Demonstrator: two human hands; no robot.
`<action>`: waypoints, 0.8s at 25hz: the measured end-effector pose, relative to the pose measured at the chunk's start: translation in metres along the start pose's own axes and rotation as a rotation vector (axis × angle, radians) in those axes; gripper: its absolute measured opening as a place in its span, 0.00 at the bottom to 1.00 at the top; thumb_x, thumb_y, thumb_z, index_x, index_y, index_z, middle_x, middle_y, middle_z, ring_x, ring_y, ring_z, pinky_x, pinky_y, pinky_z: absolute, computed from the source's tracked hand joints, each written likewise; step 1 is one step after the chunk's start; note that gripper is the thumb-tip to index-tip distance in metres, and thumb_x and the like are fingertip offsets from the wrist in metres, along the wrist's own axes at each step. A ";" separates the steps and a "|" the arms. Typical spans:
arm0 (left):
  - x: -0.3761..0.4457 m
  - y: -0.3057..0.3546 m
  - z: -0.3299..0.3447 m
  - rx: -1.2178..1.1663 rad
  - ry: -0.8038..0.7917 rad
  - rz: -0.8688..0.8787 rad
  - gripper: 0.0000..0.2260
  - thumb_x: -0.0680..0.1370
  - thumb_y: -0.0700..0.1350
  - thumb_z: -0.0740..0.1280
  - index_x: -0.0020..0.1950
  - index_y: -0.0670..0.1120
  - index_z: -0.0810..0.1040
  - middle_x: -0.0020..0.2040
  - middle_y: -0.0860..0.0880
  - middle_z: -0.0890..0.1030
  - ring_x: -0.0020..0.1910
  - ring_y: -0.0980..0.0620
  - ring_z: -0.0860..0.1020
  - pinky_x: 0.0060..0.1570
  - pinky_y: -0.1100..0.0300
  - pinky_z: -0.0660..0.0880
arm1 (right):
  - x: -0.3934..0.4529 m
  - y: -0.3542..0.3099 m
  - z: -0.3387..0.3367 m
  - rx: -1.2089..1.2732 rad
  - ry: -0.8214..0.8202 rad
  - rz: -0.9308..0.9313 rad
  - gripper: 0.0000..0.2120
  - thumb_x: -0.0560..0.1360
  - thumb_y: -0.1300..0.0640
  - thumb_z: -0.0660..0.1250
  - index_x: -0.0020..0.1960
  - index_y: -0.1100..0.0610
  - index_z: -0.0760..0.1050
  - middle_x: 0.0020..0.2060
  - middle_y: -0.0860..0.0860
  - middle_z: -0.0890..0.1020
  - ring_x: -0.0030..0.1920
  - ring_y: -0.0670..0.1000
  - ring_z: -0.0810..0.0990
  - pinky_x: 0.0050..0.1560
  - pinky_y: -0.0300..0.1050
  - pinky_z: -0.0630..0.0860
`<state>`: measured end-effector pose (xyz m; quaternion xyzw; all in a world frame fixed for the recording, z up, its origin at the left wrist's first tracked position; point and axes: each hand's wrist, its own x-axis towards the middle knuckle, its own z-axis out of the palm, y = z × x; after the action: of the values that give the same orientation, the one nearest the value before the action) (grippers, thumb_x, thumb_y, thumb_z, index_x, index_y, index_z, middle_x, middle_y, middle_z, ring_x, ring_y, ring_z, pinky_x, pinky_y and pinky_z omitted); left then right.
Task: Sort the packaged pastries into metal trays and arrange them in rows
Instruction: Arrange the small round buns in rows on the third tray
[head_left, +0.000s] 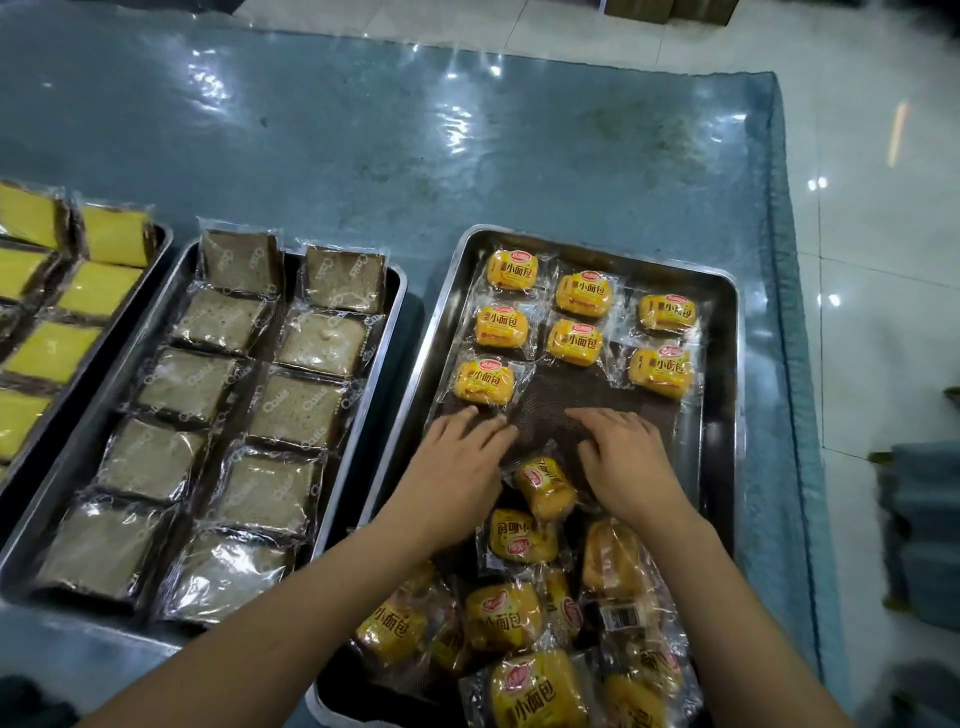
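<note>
A metal tray (719, 395) with a dark mesh liner (563, 395) stands at the right. Several small yellow bun packets (574, 342) lie in rows at its far end. A loose heap of the same buns (506, 616) fills its near end. My left hand (460, 460) lies flat on the liner just below the nearest row bun (484, 382), fingers straight. My right hand (626, 460) rests palm down on the liner, fingers spread. A tilted bun packet (545, 486) lies between my two hands; neither hand grips it.
A middle metal tray (397, 291) holds two columns of wrapped brown cake slices (298, 408). At the far left a third tray (161, 239) holds yellow cake packets (98, 288). All stand on a blue plastic-covered table (467, 156). White tiled floor lies to the right.
</note>
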<state>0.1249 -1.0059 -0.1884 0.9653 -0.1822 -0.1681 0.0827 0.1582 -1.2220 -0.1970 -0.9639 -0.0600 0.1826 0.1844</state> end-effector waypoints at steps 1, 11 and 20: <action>-0.005 0.007 0.002 -0.028 -0.003 0.034 0.23 0.84 0.48 0.55 0.80 0.52 0.58 0.80 0.52 0.62 0.79 0.47 0.56 0.77 0.48 0.52 | -0.005 0.000 -0.001 0.014 0.006 0.010 0.21 0.82 0.57 0.59 0.74 0.47 0.69 0.70 0.47 0.75 0.72 0.52 0.69 0.75 0.53 0.56; -0.034 0.030 0.024 0.020 -0.095 0.112 0.27 0.80 0.56 0.49 0.79 0.53 0.60 0.78 0.50 0.65 0.78 0.43 0.59 0.77 0.48 0.54 | -0.034 -0.003 0.010 0.079 -0.002 -0.025 0.08 0.80 0.53 0.62 0.55 0.44 0.79 0.50 0.42 0.83 0.52 0.48 0.79 0.61 0.56 0.73; -0.005 0.045 0.031 0.100 -0.085 0.072 0.27 0.84 0.56 0.50 0.82 0.49 0.51 0.82 0.46 0.52 0.79 0.39 0.54 0.77 0.43 0.53 | -0.041 0.003 0.007 0.058 0.025 0.060 0.15 0.81 0.50 0.61 0.67 0.44 0.72 0.54 0.44 0.80 0.57 0.49 0.77 0.64 0.53 0.70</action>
<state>0.0948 -1.0488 -0.2054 0.9530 -0.2283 -0.1966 0.0326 0.1179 -1.2300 -0.1904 -0.9617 -0.0233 0.1777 0.2076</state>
